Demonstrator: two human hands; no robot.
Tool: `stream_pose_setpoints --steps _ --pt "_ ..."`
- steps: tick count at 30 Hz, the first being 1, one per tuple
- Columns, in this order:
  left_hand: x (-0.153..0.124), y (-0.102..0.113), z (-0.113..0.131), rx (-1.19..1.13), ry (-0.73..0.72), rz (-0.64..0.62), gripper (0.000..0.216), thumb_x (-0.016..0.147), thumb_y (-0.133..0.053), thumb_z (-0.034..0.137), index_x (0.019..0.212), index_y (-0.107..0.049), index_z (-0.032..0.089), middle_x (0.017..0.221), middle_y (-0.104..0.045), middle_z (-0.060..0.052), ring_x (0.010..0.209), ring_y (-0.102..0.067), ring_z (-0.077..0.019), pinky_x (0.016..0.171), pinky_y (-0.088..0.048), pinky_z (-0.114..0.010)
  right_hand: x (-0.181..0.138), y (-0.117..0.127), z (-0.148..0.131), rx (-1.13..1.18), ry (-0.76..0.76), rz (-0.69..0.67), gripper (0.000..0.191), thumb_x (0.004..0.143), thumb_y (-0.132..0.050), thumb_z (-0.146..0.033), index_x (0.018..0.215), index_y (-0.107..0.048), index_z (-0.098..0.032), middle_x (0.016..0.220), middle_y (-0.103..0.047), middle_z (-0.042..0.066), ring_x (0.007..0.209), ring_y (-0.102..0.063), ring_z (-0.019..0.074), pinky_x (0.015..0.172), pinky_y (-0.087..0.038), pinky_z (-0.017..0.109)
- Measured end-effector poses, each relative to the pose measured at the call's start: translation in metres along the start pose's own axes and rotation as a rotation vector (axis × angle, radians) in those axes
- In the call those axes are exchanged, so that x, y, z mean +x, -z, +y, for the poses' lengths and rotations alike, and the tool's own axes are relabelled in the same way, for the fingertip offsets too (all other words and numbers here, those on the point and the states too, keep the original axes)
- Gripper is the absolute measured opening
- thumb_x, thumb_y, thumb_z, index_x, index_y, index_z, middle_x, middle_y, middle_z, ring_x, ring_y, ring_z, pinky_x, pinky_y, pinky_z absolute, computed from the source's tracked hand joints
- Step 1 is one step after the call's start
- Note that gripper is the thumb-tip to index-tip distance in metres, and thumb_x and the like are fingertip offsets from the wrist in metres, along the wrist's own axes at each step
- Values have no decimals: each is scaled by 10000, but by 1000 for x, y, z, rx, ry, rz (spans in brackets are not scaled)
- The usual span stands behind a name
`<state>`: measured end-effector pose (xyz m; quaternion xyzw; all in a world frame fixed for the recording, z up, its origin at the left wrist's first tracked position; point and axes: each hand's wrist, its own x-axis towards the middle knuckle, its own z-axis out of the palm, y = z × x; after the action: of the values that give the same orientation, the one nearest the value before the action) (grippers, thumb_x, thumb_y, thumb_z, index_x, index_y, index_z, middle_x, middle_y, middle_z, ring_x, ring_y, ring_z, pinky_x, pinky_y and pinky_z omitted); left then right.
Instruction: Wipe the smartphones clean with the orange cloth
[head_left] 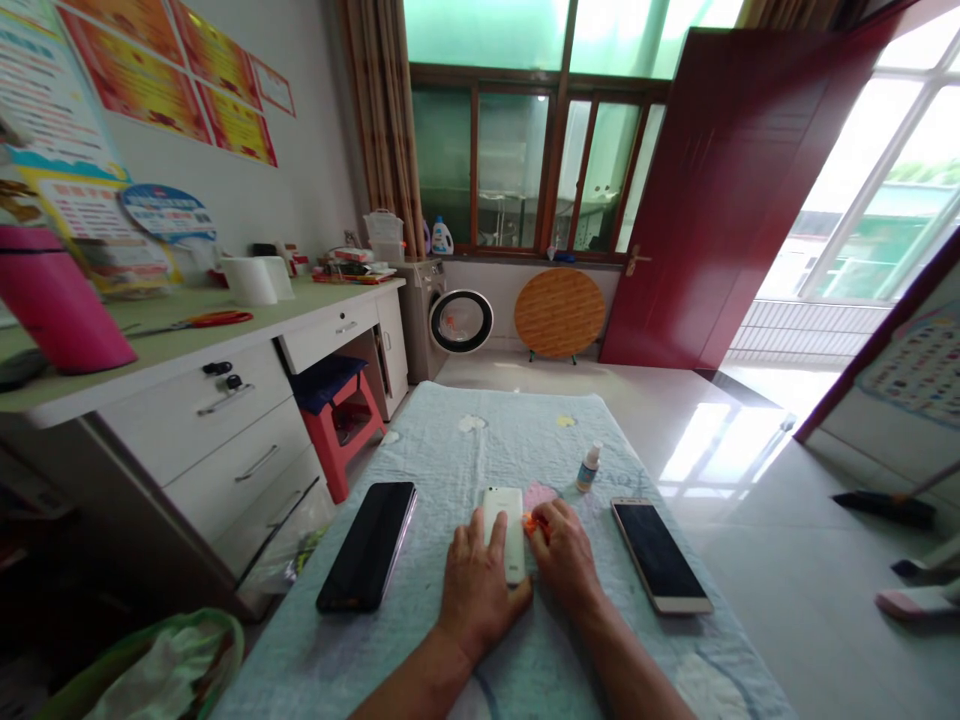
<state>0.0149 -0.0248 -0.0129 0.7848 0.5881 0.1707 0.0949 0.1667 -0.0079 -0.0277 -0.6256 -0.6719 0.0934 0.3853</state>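
A white phone (pixel 514 552) lies back side up on the cloth-covered table in front of me. My left hand (pixel 478 580) rests over its left side and lower end, index finger on the back and thumb by the lower right corner, holding it down. Beside its right edge, my right hand (pixel 559 550) pinches a small orange thing (pixel 531 524) whose kind is mostly hidden by the fingers. A black phone (pixel 369 545) lies to the left, screen up. To the right is a gold-framed phone (pixel 661 553) with a dark screen. A small spray bottle (pixel 589 469) stands upright beyond my right hand.
A pale blue patterned cloth (pixel 450 430) covers the table. At left stands a desk (pixel 300 318) with a pink bottle (pixel 56 300), scissors (pixel 206 320) and paper rolls (pixel 251 281). A red stool (pixel 346 425) and a green basket (pixel 232 640) are beside the table.
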Motion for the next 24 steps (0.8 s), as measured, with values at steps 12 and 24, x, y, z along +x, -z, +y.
stream_pose_setpoints --steps 12,24 --pt "6 6 -11 -80 2 -14 895 630 -662 366 1443 -361 144 1178 -542 -164 1039 -511 -349 951 -367 -426 -1 -2 3 15 10 0 128 875 -496 -190 777 -577 -206 812 -587 32 793 -548 182 723 -406 274" --pt "6 6 -13 -77 39 -9 946 602 -651 339 1454 -283 158 1105 -548 -138 1023 -512 -339 930 -364 -405 -1 0 2 33 12 16 139 839 -475 -146 800 -594 -204 823 -590 31 785 -547 175 722 -406 270"
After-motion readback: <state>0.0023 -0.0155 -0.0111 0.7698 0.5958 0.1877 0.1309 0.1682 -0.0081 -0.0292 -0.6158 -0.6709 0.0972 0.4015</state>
